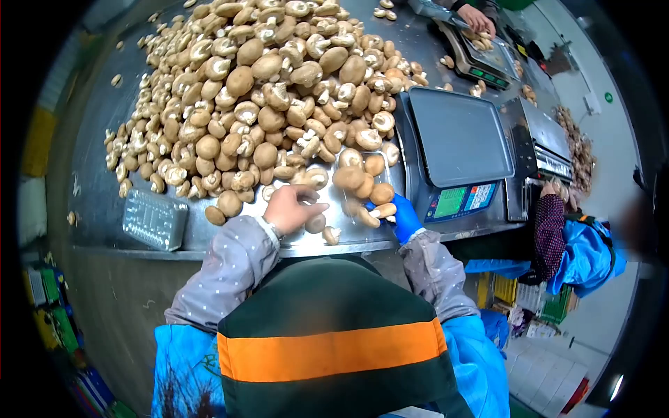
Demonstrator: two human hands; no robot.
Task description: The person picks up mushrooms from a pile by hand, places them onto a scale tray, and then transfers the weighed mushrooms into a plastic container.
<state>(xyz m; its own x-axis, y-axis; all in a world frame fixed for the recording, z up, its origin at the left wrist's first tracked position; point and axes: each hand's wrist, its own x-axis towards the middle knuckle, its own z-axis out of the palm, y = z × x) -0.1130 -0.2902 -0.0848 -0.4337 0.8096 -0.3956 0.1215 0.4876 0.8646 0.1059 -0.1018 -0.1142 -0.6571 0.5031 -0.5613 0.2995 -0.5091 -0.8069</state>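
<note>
My left hand (293, 207) is bare and hovers over the front of the metal table, fingers apart, with nothing between thumb and fingers. Just beside it lie a small mushroom (316, 223) and another one (331, 235). My right hand (403, 217), in a blue glove, is closed on the right side of a clear plastic tray (353, 207) that bears several brown mushrooms (364, 184). A pale mushroom stem lies by its fingers. Behind both hands rises a large heap of mushrooms (267, 67).
A scale (460, 136) with a grey plate stands right of the tray. At the left lies a stack of clear trays (155, 219). Another scale (481, 66) and a co-worker's hand (477, 21) are at the back right. A wrapping device (536, 146) and another person's patterned sleeve (548, 233) are farther right.
</note>
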